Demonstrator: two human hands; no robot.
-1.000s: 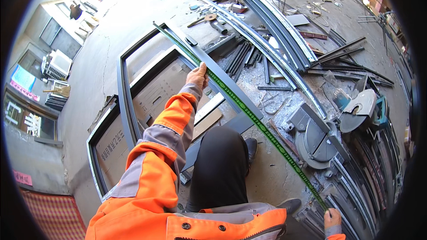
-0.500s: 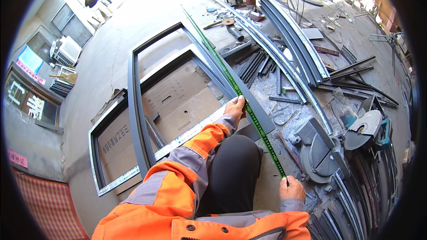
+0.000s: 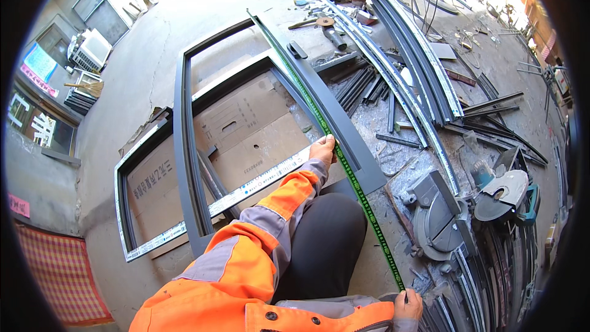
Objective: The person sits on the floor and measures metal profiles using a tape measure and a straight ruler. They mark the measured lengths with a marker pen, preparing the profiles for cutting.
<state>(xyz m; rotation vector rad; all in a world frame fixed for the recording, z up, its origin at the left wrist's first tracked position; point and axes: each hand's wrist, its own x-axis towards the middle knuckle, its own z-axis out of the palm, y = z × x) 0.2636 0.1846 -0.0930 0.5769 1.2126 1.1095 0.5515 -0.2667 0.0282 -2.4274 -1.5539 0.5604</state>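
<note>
A green tape measure blade [image 3: 369,212] runs slantwise from the far end of a dark grey window frame [image 3: 182,147] down toward my right side. Along the frame's right-hand bar it lies close to the metal. My left hand [image 3: 322,149] pinches the blade at about its middle, over the frame's near right part. At the blade's near end my right hand [image 3: 407,305] is closed on the tape measure, whose case I cannot make out. Inside the big frame sits a smaller dark frame with a white-filmed near bar [image 3: 264,179]. My bent knee [image 3: 329,233] is beside the left forearm.
Cardboard [image 3: 246,117] lies under the frames. To the right are a cut-off saw [image 3: 501,195], curved metal profiles [image 3: 418,55], an angle grinder [image 3: 332,34] and loose offcuts [image 3: 356,89]. A small black object [image 3: 297,50] rests by the frame's right bar. A wall stands left.
My right hand has moved down and nearer to me, and more blade shows between my hands. The blade has shifted leftward on the frame's right bar. The left hand keeps its pinch.
</note>
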